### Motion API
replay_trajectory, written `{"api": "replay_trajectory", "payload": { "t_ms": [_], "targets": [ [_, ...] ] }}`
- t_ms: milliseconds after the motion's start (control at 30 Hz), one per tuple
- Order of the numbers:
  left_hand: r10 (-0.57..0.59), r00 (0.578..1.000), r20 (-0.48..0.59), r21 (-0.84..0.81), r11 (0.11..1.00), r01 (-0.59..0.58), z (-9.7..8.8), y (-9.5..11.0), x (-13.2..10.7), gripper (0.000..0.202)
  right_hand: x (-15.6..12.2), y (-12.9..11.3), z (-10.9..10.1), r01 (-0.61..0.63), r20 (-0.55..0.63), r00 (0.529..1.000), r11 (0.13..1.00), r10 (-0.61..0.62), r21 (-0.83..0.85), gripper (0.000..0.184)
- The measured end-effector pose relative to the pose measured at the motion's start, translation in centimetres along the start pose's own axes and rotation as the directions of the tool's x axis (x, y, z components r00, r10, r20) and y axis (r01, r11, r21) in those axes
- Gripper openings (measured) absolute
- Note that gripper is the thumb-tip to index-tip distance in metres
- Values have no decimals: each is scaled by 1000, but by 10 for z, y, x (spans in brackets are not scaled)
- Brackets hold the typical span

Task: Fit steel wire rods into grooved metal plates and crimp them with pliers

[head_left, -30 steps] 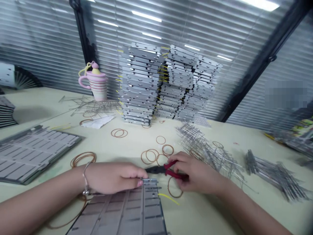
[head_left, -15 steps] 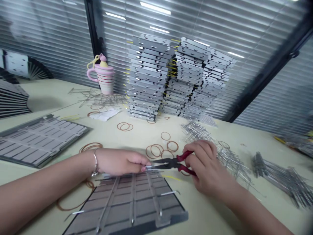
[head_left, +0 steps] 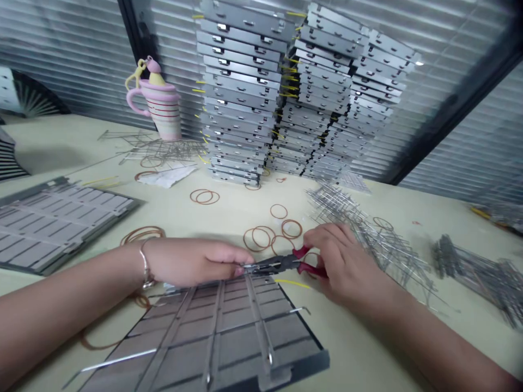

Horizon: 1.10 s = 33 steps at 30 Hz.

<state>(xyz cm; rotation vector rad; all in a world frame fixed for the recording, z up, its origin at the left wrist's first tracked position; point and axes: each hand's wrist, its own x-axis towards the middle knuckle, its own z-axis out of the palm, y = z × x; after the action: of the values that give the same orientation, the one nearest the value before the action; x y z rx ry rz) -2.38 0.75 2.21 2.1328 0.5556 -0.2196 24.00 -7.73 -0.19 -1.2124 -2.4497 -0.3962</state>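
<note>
A grey metal tray (head_left: pixel 229 332) with slotted rows and thin metal rods lies in front of me. My left hand (head_left: pixel 192 261) rests on its far edge, fingers closed down, fingertips pinching at a rod end by the tray's rim. My right hand (head_left: pixel 347 267) is wrapped round the red handles of needle-nose pliers (head_left: pixel 281 265). The black jaws point left and meet my left fingertips at the tray's edge. A bracelet sits on my left wrist.
Tall stacks of grey trays (head_left: pixel 286 92) stand at the back by the blinds, a pink striped cup (head_left: pixel 157 103) to their left. Another tray (head_left: pixel 53 223) lies at left. Brown rubber bands (head_left: pixel 269 237) and piles of metal rods (head_left: pixel 379 245) are scattered across the table.
The view has tilted down and closer. The pliers' jaws have come onto the tray's far edge beside my left fingertips. Both hands stay close together at that edge.
</note>
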Motion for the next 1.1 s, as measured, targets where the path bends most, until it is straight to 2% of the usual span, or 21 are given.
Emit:
{"api": "replay_trajectory", "payload": {
  "t_ms": [67,200,367,567,800,1100],
  "targets": [
    [-13,1000,-13,-2,1000,12,0,3,0,34,1,-4,3,-31,24,999,997,32,-69,29],
    [-28,1000,7,-32,999,28,0,6,0,30,2,-11,10,-86,79,992,980,101,-179,13],
    [5,999,38,-70,998,-2,-1,7,0,26,3,-11,10,-86,94,990,977,106,-195,17],
    [22,999,42,-67,998,-20,0,7,0,26,4,-10,9,-79,119,987,976,104,-203,10],
    [23,1000,3,-72,997,-23,1,5,-2,29,5,-15,9,-149,176,967,967,186,-204,10],
    [29,1000,-6,-85,996,-29,2,7,-2,27,1,-15,8,-165,149,967,956,205,-241,8]
  ]
}}
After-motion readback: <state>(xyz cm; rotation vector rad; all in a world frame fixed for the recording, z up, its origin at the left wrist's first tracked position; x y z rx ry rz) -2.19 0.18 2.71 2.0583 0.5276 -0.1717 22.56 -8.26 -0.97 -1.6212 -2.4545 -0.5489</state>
